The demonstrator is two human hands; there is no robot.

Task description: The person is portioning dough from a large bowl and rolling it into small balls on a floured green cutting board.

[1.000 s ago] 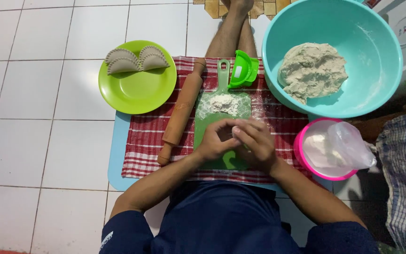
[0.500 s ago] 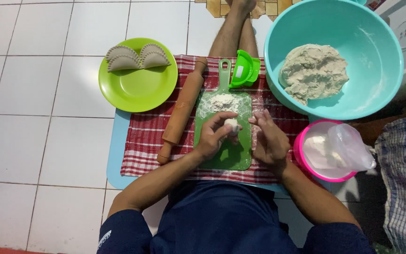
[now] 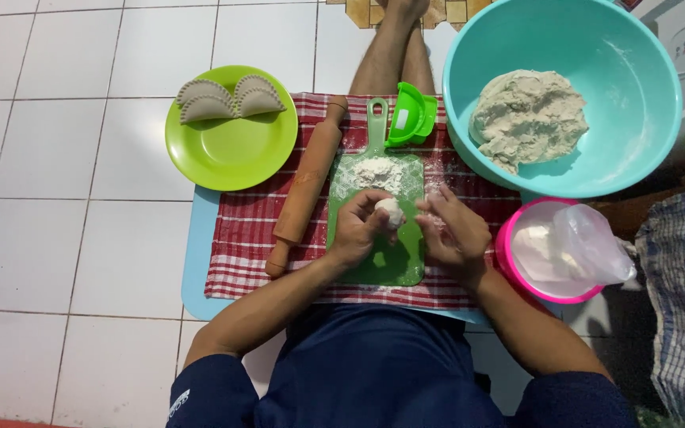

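My left hand (image 3: 362, 226) holds a small white dough ball (image 3: 390, 211) over the green cutting board (image 3: 382, 261), which has a heap of flour (image 3: 377, 170) at its far end. My right hand (image 3: 455, 234) hovers just right of the ball with floury fingers apart, holding nothing. A wooden rolling pin (image 3: 308, 184) lies on the red checked cloth (image 3: 239, 238) left of the board. A green folding dumpling mould (image 3: 411, 116) rests beside the board's handle.
A green plate (image 3: 230, 150) with shaped dumplings (image 3: 230, 97) sits far left. A large teal bowl (image 3: 636, 135) of dough (image 3: 528, 115) stands far right. A pink bowl (image 3: 517, 273) with a plastic bag is near right. White tiled floor surrounds; my bare legs stretch ahead.
My hands, pressed together around the dough a second ago, have come apart. The left hand kept the ball and moved it up the board; the right hand shifted to the right.
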